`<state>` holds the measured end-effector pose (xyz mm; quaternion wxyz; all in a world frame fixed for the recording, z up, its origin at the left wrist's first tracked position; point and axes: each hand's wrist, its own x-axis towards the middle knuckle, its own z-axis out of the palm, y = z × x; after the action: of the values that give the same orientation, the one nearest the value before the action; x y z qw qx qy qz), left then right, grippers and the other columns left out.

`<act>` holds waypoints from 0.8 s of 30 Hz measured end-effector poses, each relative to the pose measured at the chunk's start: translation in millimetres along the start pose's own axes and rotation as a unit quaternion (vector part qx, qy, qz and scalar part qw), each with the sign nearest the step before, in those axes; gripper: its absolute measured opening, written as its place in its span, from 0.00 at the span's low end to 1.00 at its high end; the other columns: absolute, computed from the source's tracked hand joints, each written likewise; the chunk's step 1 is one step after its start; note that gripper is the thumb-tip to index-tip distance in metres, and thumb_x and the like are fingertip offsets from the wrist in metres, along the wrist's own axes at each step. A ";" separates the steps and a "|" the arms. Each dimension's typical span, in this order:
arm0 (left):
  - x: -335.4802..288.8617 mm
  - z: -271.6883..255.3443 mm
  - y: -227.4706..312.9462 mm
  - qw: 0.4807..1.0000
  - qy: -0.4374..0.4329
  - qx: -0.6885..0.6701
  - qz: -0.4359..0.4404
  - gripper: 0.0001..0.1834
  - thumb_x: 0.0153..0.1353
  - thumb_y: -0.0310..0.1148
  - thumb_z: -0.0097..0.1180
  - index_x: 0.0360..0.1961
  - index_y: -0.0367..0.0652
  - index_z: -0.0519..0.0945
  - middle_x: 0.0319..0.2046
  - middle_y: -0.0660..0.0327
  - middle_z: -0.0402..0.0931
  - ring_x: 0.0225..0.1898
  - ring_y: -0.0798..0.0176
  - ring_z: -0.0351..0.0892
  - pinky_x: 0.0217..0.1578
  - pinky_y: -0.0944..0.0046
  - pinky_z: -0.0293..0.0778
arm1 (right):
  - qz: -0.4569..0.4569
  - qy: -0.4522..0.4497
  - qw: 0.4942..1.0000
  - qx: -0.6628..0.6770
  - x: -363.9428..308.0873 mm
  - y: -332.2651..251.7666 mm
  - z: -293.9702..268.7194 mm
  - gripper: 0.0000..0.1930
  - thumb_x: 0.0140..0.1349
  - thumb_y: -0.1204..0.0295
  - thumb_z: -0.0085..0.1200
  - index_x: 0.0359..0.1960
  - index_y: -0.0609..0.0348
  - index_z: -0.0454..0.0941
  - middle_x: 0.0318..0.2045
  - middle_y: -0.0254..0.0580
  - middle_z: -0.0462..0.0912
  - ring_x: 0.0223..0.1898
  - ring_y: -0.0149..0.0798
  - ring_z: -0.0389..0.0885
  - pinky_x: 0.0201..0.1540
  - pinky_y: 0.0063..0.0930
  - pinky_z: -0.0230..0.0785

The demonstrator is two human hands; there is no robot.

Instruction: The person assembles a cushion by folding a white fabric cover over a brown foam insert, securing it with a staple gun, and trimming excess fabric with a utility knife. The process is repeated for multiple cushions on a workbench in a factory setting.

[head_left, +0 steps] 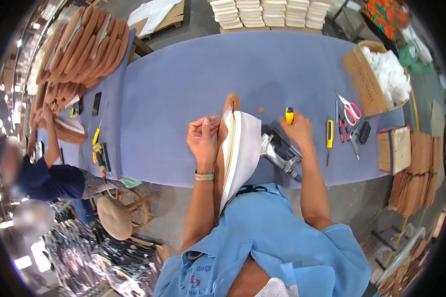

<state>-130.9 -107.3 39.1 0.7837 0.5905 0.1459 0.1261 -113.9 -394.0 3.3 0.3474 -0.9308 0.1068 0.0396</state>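
Observation:
A cushion point(242, 143) with brown fabric, a white underside and a pale strip along its edge stands tilted on the blue table, its near end against my body. My left hand point(201, 141) is at its left side, thumb and fingers pinched together; a small thin thing shows at the fingertips, too small to name. To the right, my right hand point(298, 129) is closed round a yellow-handled tool point(289, 116), whose working end is hidden. Below that hand lies a silver air staple gun point(278, 154), partly behind the cushion. A small brown scrap point(261, 110) lies between cushion and right hand.
On the right are a yellow screwdriver point(329, 133), red-handled scissors point(352, 113), pliers point(343, 129) and a carton point(364, 81) of white stuffing. Brown cushions point(89, 44) are piled at far left, where another person point(52, 168) works. Another yellow tool point(100, 153) lies nearby.

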 end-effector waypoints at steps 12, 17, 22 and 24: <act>-43.1 11.7 -0.7 0.987 -0.110 0.069 0.090 0.15 0.69 0.20 0.63 0.56 0.35 0.84 0.42 0.60 0.87 0.44 0.71 0.84 0.50 0.69 0.81 | -0.146 -0.126 0.885 0.425 -58.8 -82.9 1.0 0.14 0.72 0.71 0.61 0.57 0.61 0.81 0.38 0.38 0.87 0.33 0.25 0.83 0.34 0.22 0.78; -89.2 -20.1 31.7 0.959 -0.133 0.232 0.090 0.28 0.66 0.24 0.66 0.67 0.40 0.77 0.52 0.53 0.86 0.52 0.61 0.86 0.55 0.59 0.81 | -0.211 -0.155 0.881 0.394 -77.4 -105.9 53.7 0.07 0.73 0.72 0.61 0.41 0.63 0.84 0.28 0.33 0.85 0.29 0.23 0.81 0.33 0.21 0.76; -160.8 -89.7 46.5 0.881 -0.111 0.432 0.156 0.35 0.62 0.33 0.71 0.70 0.44 0.75 0.60 0.49 0.82 0.63 0.42 0.80 0.68 0.46 0.71 | -0.244 -0.059 0.926 0.280 -88.7 -116.8 68.1 0.08 0.71 0.71 0.62 0.37 0.64 0.83 0.23 0.36 0.83 0.26 0.24 0.79 0.31 0.25 0.73; -193.5 -112.5 40.1 0.899 -0.097 0.411 0.120 0.38 0.59 0.38 0.74 0.70 0.45 0.74 0.63 0.52 0.80 0.66 0.45 0.76 0.71 0.43 0.65 | -0.241 -0.044 0.930 0.275 -90.3 -117.0 75.2 0.08 0.71 0.71 0.63 0.37 0.64 0.83 0.23 0.36 0.83 0.26 0.24 0.80 0.31 0.24 0.73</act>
<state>-353.6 -68.1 63.9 0.4610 0.8821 0.0361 0.0897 -175.3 -243.2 34.5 0.5930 -0.7939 -0.1295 -0.0356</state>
